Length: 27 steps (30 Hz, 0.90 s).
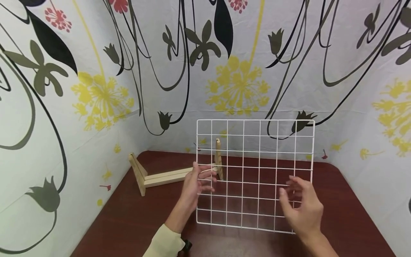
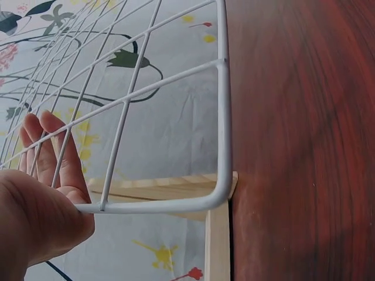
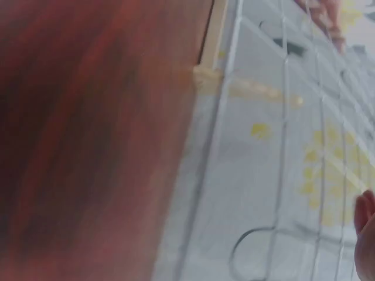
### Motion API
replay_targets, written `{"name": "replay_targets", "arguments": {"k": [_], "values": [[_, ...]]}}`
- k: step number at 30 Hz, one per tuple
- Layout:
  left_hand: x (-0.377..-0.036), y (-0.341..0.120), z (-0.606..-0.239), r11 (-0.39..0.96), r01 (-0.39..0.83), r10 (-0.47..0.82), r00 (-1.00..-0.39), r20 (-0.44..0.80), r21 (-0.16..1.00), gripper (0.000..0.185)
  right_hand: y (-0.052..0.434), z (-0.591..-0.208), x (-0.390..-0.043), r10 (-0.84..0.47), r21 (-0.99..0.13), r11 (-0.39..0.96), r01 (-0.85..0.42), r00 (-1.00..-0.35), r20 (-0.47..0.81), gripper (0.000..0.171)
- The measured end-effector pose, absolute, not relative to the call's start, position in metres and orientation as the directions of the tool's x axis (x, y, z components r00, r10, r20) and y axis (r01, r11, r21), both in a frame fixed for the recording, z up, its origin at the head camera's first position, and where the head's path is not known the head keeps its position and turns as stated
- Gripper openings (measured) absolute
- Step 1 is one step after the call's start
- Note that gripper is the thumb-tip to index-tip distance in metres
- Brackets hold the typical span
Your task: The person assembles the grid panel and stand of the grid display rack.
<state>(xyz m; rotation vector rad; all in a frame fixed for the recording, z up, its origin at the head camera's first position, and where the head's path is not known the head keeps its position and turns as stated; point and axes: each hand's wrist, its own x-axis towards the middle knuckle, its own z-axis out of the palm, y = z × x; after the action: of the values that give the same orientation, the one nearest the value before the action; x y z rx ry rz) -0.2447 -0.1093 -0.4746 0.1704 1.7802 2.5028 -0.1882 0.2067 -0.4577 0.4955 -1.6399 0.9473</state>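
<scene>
A white wire grid panel (image 1: 243,166) stands upright over the table, in front of a wooden stand (image 1: 167,178). My left hand (image 1: 192,185) grips the panel's left edge, thumb on the near side and fingers behind the wires. In the left wrist view, the edge wire (image 2: 224,117) and a rounded corner lie beyond that hand (image 2: 44,216). Close to the panel's right side is my right hand (image 1: 305,207), its fingers loosely bent and apart, holding nothing. The right wrist view is blurred and shows only a bit of this hand (image 3: 364,240) beside the wires.
The dark red wood-grain table (image 1: 122,221) spreads under everything. A patterned cloth (image 1: 237,89) with flowers hangs behind it and along both sides. The stand has two upright end pieces, and its right end is seen through the grid. A dark band (image 1: 186,245) circles my left wrist.
</scene>
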Motion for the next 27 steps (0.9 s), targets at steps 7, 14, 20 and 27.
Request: {"name": "replay_targets", "arguments": {"k": [7, 14, 20, 27], "values": [[-0.238, -0.102, -0.469, -0.322, 0.033, 0.129, -0.988, 0.078, 0.946, 0.086, 0.168, -0.438, -0.192, -0.017, -0.138, 0.621, -0.772, -0.189, 0.982, 0.058], [-0.232, -0.099, -0.465, -0.302, 0.072, 0.129, -0.985, 0.116, 0.951, 0.086, 0.149, -0.436, -0.195, -0.102, -0.106, 0.758, -0.643, -0.278, 0.955, 0.057], [-0.229, -0.095, -0.467, -0.296, 0.088, 0.125, -0.984, 0.129, 0.951, 0.082, 0.142, -0.436, -0.2, -0.119, -0.134, 0.837, -0.531, -0.416, 0.902, 0.067], [-0.227, -0.092, -0.465, -0.306, 0.105, 0.124, -0.981, 0.149, 0.946, 0.078, 0.139, -0.437, -0.209, -0.114, -0.166, 0.852, -0.496, -0.486, 0.866, 0.086]]}}
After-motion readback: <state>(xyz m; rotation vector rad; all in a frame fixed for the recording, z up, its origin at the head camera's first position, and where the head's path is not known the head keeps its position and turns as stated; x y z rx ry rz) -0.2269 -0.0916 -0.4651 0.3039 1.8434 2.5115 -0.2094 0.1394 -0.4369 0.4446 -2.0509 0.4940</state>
